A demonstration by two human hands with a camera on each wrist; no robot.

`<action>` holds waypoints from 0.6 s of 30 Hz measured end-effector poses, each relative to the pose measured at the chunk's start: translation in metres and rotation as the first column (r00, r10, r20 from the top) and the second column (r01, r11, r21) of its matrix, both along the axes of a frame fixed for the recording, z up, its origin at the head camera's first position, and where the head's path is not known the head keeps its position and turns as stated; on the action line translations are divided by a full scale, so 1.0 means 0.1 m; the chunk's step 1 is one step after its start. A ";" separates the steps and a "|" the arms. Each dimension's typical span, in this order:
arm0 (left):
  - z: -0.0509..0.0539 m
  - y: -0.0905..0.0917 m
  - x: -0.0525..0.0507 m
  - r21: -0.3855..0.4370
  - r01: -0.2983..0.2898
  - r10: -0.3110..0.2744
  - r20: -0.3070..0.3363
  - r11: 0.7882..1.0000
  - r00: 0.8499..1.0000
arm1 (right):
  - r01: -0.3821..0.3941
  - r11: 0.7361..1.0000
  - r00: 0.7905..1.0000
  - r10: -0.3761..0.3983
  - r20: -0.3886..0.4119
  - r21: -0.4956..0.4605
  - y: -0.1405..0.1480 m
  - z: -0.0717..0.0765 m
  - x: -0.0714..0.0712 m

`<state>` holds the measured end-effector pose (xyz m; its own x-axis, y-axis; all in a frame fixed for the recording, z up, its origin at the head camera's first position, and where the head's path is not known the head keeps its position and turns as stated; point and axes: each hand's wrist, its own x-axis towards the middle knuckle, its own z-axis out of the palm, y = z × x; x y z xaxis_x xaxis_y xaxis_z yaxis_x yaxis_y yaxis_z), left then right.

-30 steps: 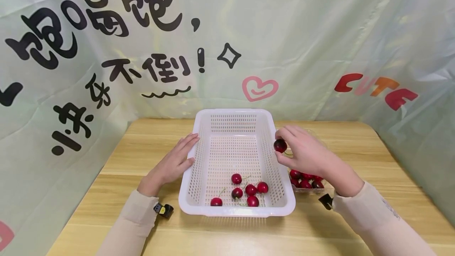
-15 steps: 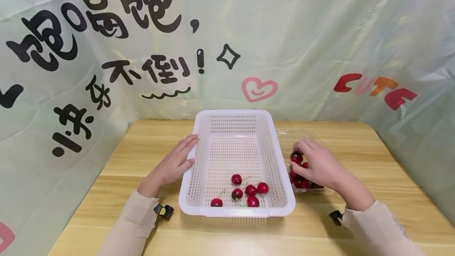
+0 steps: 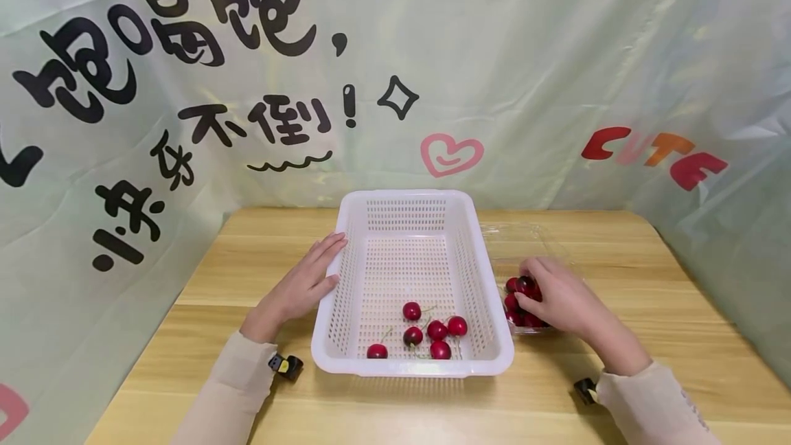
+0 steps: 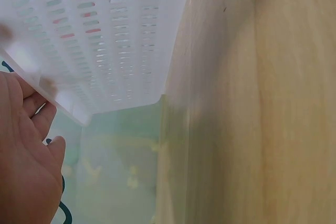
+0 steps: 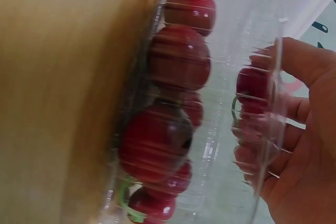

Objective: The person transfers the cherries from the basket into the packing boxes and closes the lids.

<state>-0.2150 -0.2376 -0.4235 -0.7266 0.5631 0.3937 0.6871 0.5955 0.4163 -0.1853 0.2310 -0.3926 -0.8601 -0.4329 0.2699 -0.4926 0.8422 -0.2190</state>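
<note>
Right hand (image 3: 559, 299) pinches round dark-red cherry (image 3: 525, 285), its green stem (image 5: 233, 107) visible only in right wrist view. Left hand (image 3: 304, 281), fingers extended, touches white perforated plastic basket (image 3: 413, 367).

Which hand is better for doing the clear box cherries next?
Probably the right hand: it is at the clear box, pinching a dark cherry. The left hand rests on the left rim of the white basket, which stands between it and the box.
</note>
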 end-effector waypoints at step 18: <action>0.00 0.01 0.00 0.003 -0.004 0.004 0.007 1.000 1.000 | 0.064 0.998 0.996 -0.066 0.063 0.023 0.05 -0.15 0.01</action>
<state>-0.2145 -0.2365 -0.4233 -0.7316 0.5592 0.3898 0.6817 0.5972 0.4228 -0.1846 0.2357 -0.4081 -0.9018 -0.3805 0.2051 -0.4223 0.8767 -0.2304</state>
